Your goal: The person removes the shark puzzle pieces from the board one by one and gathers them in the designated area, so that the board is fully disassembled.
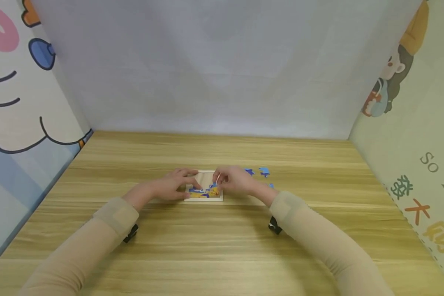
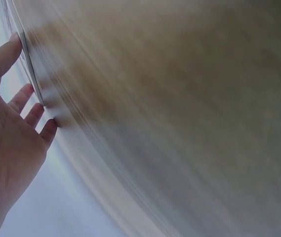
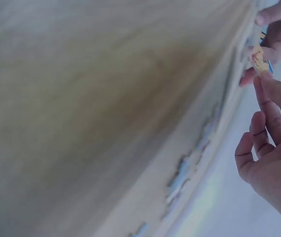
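Note:
A small jigsaw tray point(image 1: 204, 200) with a pale rim lies on the wooden table. Yellow and blue pieces point(image 1: 197, 194) fill its near part, while bare wood shows in the far part. My left hand point(image 1: 172, 185) rests along the tray's left side with fingers spread; its thumb is at the near corner and the index finger reaches over the pieces. In the left wrist view the thumb and fingertips point(image 2: 30, 88) touch the tray's edge. Over the tray's right side, my right hand point(image 1: 237, 180) pinches a yellow puzzle piece point(image 3: 258, 59) with red marks between thumb and index finger, tilted up.
Loose blue puzzle pieces point(image 1: 264, 171) lie on the table point(image 1: 311, 181) to the right of the tray, some partly hidden by the right hand. A pale wall point(image 1: 222, 82) stands behind the table, with printed panels point(image 1: 422, 156) at both sides.

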